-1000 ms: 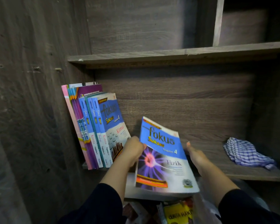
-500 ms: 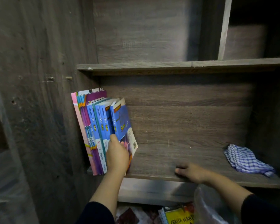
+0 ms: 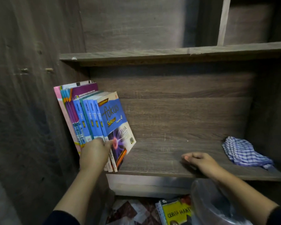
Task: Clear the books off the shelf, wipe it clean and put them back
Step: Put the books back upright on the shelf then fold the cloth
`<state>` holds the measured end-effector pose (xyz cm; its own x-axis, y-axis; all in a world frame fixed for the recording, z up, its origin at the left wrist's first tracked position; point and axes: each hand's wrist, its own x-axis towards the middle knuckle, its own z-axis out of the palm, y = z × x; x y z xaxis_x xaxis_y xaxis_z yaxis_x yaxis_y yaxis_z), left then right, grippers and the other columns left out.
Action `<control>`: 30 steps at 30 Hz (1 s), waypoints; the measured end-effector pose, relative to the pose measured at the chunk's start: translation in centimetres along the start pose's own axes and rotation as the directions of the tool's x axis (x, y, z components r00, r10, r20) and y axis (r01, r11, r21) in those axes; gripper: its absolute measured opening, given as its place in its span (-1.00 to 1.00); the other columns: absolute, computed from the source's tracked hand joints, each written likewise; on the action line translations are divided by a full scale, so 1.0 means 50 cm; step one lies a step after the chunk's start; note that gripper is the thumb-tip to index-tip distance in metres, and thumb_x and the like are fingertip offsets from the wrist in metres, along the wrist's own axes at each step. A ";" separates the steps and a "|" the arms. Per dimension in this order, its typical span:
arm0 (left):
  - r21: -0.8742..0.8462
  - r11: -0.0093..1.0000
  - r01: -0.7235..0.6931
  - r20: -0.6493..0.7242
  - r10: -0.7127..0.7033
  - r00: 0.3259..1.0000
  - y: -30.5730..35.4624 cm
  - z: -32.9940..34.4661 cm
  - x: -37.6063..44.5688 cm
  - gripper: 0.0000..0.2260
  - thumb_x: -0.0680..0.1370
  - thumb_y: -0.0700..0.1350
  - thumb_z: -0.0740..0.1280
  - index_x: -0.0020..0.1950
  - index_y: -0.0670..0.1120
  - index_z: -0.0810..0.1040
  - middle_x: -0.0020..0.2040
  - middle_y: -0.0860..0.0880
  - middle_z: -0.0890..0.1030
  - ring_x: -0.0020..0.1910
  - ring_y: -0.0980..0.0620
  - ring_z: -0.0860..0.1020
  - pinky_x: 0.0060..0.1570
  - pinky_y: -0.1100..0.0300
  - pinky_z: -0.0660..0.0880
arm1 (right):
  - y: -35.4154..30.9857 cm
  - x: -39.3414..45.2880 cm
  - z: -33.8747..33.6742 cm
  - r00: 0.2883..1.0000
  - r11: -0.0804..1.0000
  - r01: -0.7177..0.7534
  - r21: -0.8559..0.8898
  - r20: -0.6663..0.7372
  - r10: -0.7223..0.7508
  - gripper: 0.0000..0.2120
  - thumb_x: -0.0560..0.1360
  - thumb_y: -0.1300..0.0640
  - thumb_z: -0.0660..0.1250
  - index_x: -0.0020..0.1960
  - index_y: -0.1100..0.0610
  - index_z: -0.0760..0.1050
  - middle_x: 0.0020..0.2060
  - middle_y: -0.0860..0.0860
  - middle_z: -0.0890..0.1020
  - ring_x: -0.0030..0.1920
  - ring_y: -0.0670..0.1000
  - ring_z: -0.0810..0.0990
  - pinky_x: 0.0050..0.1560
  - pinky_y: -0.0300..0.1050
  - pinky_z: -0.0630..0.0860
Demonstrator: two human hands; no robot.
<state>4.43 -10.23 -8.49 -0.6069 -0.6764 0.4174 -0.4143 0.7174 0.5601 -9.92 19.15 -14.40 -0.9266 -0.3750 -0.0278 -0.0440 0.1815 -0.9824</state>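
Note:
A row of several books (image 3: 81,117) leans against the left wall of the wooden shelf (image 3: 161,156). The outermost is a blue Fokus Fizik book (image 3: 116,122), tilted left against the others. My left hand (image 3: 94,153) presses on the lower spines of the blue books, its fingers curled around the Fizik book's spine edge. Further right, my right hand (image 3: 199,161) rests palm down on the shelf's front edge and holds nothing. A blue-and-white checked cloth (image 3: 243,151) lies crumpled at the shelf's right end.
An upper shelf board (image 3: 169,54) runs above. Below the shelf lie a yellow book (image 3: 177,211), other books and a clear plastic bag (image 3: 211,202). The wooden side wall (image 3: 23,111) closes off the left.
The Fizik book, held in front of the shelf a second ago, now stands in the row. My right hand came down onto the shelf edge.

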 end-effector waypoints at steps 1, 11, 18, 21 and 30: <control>-0.010 1.000 0.010 0.014 -0.010 1.000 -0.006 0.006 -0.001 -0.62 0.51 0.20 0.28 -0.28 -0.10 0.52 -0.37 -0.07 0.61 -0.32 -0.07 0.62 -0.24 0.13 0.57 | -0.001 0.001 -0.008 1.000 0.999 -0.010 0.031 0.006 0.009 -0.86 0.54 0.30 0.26 -0.05 0.21 0.60 -0.16 0.06 0.68 -0.33 -0.13 0.65 -0.22 -0.36 0.52; 0.056 0.997 -0.059 0.219 0.046 0.975 -0.032 0.104 -0.119 -0.69 0.54 0.12 0.23 -0.19 -0.08 0.56 -0.21 -0.10 0.66 -0.14 -0.15 0.63 -0.08 0.07 0.55 | -0.011 -0.076 -0.054 0.965 0.989 -0.144 -0.036 0.217 0.149 -0.82 0.58 0.18 0.21 0.03 0.19 0.57 -0.14 0.06 0.71 -0.30 -0.09 0.67 -0.44 -0.28 0.51; 0.165 0.975 -0.148 0.538 0.037 0.842 -0.039 0.265 -0.248 -0.72 0.58 0.07 0.20 -0.01 -0.10 0.56 -0.01 -0.11 0.65 0.02 -0.14 0.60 -0.07 0.12 0.50 | 0.186 -0.092 0.020 0.883 0.854 -0.380 -0.356 0.136 0.449 -0.75 0.56 0.18 0.24 -0.29 0.12 0.46 -0.40 0.05 0.51 -0.46 -0.06 0.41 -0.40 -0.20 0.33; 0.155 0.976 -0.154 0.689 0.005 0.725 -0.048 0.335 -0.301 -0.79 0.58 0.00 0.21 -0.03 -0.08 0.57 -0.02 -0.10 0.65 -0.03 -0.12 0.61 -0.10 0.13 0.48 | 0.275 -0.106 0.042 0.872 0.763 -0.399 -0.509 0.048 0.488 -0.77 0.57 0.20 0.20 -0.27 0.13 0.45 -0.41 0.03 0.44 -0.45 -0.07 0.37 -0.38 -0.20 0.32; 0.002 0.993 0.121 0.904 -0.054 0.424 -0.049 0.479 -0.392 -0.73 0.51 -0.03 0.31 0.12 -0.17 0.53 0.07 -0.13 0.58 -0.09 0.01 0.51 -0.10 0.23 0.48 | 0.396 -0.075 0.017 0.836 0.636 -0.512 -0.577 -0.166 0.523 -0.63 0.48 0.21 0.31 0.24 0.36 0.49 0.15 0.27 0.57 0.15 0.18 0.56 0.12 -0.09 0.48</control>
<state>1.11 5.28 -35.16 -0.8483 -0.1745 -0.5000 -0.4862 0.6310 0.6046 -6.99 23.36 -33.89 -0.8598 -0.0678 -0.5062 0.2311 0.8322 -0.5040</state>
